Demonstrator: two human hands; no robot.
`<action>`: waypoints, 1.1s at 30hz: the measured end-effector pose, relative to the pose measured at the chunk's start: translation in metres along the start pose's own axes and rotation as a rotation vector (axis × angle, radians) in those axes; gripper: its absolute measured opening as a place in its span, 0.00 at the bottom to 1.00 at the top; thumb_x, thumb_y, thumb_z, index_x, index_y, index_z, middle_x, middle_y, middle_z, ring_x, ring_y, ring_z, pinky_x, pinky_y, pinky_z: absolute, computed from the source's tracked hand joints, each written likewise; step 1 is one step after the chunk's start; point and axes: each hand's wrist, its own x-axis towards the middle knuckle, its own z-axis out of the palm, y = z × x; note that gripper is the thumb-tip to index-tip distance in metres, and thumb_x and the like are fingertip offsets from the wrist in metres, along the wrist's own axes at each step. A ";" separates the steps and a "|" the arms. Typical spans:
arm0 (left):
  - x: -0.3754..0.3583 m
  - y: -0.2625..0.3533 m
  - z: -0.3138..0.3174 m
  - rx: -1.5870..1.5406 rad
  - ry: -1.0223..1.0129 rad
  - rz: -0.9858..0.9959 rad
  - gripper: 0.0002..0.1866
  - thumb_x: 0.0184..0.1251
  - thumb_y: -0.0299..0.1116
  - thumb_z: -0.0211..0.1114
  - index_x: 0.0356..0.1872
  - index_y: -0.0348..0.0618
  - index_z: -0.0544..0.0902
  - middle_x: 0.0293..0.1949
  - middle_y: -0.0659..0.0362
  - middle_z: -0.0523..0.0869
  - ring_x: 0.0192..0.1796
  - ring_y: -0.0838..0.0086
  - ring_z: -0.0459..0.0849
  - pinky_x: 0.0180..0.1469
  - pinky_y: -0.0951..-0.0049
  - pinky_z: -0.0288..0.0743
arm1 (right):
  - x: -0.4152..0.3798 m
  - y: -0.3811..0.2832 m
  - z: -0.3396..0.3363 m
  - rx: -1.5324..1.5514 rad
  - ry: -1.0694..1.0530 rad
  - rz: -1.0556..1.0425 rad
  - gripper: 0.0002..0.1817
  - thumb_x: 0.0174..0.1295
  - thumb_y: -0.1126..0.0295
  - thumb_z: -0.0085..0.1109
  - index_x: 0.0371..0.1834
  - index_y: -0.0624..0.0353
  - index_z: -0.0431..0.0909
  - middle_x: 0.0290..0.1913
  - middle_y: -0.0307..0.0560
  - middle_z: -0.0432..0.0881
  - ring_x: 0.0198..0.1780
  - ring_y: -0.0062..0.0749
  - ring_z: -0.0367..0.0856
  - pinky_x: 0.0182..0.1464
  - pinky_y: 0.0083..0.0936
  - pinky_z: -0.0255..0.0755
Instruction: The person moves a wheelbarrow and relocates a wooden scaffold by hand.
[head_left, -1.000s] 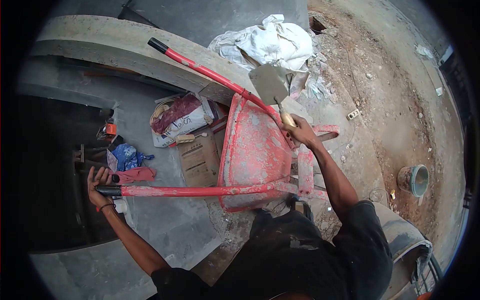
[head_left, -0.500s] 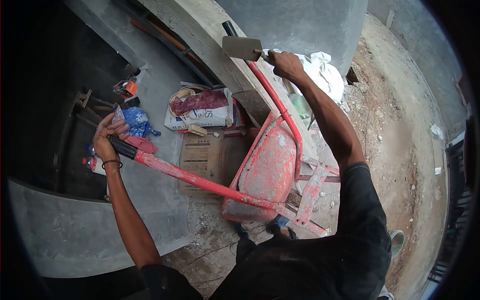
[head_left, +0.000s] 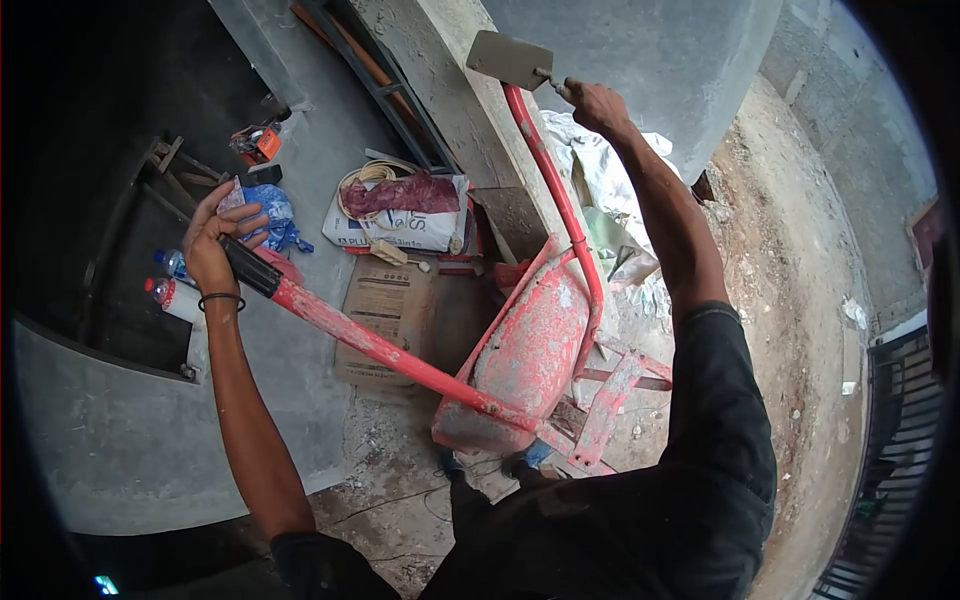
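Observation:
My left hand [head_left: 213,250] has its fingers stretched out and apart, the palm against the black grip [head_left: 250,265] of a wheelbarrow handle. The red wheelbarrow [head_left: 535,340] is tipped up in front of me, its tray smeared with grey, dried mortar. In my right hand [head_left: 600,107] is a trowel [head_left: 512,60], gripped by its handle, with its flat blade pointing left. That blade overlaps the top end of the wheelbarrow's other red handle [head_left: 545,155], hiding its grip.
A concrete ledge [head_left: 440,75] runs behind the wheelbarrow. Left of it lie a printed white bag [head_left: 400,222], flattened cardboard [head_left: 385,315], a blue plastic bag [head_left: 268,215] and bottles [head_left: 170,290]. White sheeting [head_left: 605,165] lies at right, beside rough dirt ground [head_left: 770,250].
The trowel and my right hand have moved up and to the right, and the blade now covers the handle's end. The view has shifted slightly; my left hand stays at its grip.

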 end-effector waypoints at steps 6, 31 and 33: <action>-0.001 0.003 0.001 0.007 0.004 0.009 0.30 0.47 0.22 0.44 0.57 0.34 0.72 0.39 0.40 0.83 0.38 0.58 0.86 0.37 0.66 0.83 | 0.011 0.006 -0.006 -0.347 -0.161 -0.230 0.09 0.60 0.70 0.50 0.42 0.47 0.76 0.28 0.52 0.82 0.31 0.46 0.83 0.29 0.42 0.74; -0.004 0.002 0.003 -0.010 0.042 0.015 0.32 0.45 0.22 0.44 0.59 0.34 0.70 0.39 0.41 0.83 0.40 0.57 0.85 0.40 0.65 0.83 | -0.017 -0.008 0.006 -0.020 0.108 -0.187 0.14 0.60 0.73 0.44 0.50 0.49 0.63 0.34 0.64 0.78 0.31 0.60 0.79 0.30 0.48 0.72; -0.005 0.002 0.002 -0.005 0.040 0.012 0.32 0.45 0.22 0.44 0.59 0.34 0.70 0.39 0.41 0.83 0.40 0.57 0.85 0.41 0.65 0.83 | -0.025 0.005 0.020 -0.061 0.021 -0.269 0.16 0.60 0.72 0.45 0.52 0.48 0.63 0.34 0.65 0.78 0.31 0.60 0.79 0.31 0.49 0.73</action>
